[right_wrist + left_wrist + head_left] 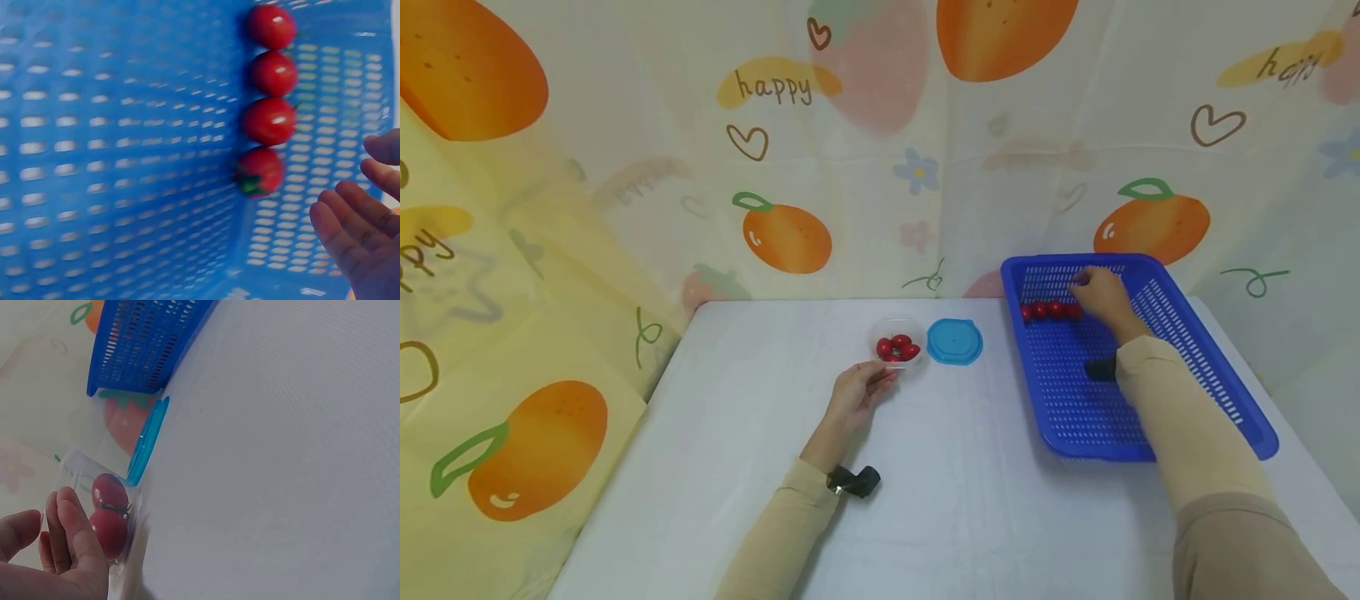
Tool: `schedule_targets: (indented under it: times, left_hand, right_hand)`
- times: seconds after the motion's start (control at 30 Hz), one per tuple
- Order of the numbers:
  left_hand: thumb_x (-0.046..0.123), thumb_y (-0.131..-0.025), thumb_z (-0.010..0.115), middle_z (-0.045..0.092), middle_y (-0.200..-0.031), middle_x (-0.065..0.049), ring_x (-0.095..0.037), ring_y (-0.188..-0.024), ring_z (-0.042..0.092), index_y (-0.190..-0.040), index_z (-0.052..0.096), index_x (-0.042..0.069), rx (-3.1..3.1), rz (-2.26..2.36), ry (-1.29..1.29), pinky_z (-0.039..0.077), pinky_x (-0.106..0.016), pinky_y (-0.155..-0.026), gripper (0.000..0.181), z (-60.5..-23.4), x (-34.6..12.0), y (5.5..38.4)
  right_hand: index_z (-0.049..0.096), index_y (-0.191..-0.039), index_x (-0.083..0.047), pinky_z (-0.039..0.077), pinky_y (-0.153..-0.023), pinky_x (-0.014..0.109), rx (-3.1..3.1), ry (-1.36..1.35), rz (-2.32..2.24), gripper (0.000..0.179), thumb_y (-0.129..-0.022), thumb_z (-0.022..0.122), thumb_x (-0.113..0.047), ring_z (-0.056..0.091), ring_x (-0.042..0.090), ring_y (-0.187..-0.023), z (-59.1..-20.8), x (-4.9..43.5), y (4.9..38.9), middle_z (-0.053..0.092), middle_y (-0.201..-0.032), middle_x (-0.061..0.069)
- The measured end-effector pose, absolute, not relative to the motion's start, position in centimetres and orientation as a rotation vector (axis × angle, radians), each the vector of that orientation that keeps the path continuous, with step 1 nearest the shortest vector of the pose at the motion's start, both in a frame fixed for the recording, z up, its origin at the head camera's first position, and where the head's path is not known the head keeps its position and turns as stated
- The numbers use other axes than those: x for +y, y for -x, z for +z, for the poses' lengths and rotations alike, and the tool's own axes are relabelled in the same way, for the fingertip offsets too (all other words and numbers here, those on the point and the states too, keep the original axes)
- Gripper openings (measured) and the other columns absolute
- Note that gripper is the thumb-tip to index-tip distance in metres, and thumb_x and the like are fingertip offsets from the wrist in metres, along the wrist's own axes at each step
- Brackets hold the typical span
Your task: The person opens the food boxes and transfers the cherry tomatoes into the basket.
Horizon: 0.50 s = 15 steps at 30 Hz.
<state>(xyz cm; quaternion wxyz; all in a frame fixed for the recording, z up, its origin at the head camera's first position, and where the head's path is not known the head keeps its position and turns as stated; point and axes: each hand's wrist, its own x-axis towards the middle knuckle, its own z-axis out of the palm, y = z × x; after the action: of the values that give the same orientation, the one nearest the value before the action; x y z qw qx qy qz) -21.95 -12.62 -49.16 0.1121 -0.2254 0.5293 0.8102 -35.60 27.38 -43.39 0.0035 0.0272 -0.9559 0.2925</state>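
My left hand (pixel 856 394) pinches the near rim of a clear plastic container (pixel 80 464), its fingers along the outside wall. Several red cherry tomatoes (pixel 901 341) lie inside it. On the right, my right hand (pixel 1103 297) hangs over the far part of a blue perforated basket (pixel 1037 392). Its fingers are spread and relaxed in the right wrist view, with nothing seen between them. Below and beside those fingers, several cherry tomatoes (pixel 270 122) form a row along the basket's far wall; the one nearest the hand shows a green stem end.
A light blue lid (pixel 955 342) lies flat between the container and the basket. White cloth covers the table (pixel 955 500). A printed curtain (pixel 865 183) rises along the table's back edge. Each wrist bears a black strap device (pixel 855 481).
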Motion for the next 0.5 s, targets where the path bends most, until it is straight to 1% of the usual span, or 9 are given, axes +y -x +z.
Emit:
schedule_targets:
  times: [0.13,0.33,0.5]
  left_hand:
    - [0.02,-0.097,0.059,0.07,-0.108,-0.007,-0.014,-0.095,0.071,-0.127,0.053,0.002,1.555,2.371,0.66,0.057,-0.022,-0.087,0.036,-49.1,-12.7,22.0]
    - [0.02,-0.097,0.059,0.071,-0.105,-0.006,-0.014,-0.094,0.071,-0.127,0.053,0.001,1.564,2.376,0.64,0.057,-0.021,-0.086,0.036,-49.3,-12.7,22.0]
    - [0.02,-0.097,0.059,0.071,-0.105,-0.006,-0.014,-0.093,0.071,-0.126,0.054,0.001,1.562,2.386,0.638,0.057,-0.021,-0.085,0.036,-49.5,-12.6,22.0]
  right_hand:
    - [0.055,-0.119,0.012,0.045,-0.095,0.061,-2.955,-0.143,0.929,0.036,-0.097,0.051,-0.015,0.055,0.05,-0.108,-41.7,26.2,35.9,0.058,-0.118,0.037]
    - [0.057,-0.118,0.01,0.043,-0.099,0.058,-2.891,-0.24,0.998,0.032,-0.096,0.052,-0.013,0.055,0.047,-0.111,-39.0,23.5,36.2,0.059,-0.118,0.034]
    - [0.059,-0.117,0.01,0.044,-0.098,0.057,-2.857,-0.362,1.002,0.031,-0.095,0.053,-0.011,0.055,0.045,-0.109,-38.1,21.1,36.4,0.06,-0.115,0.033]
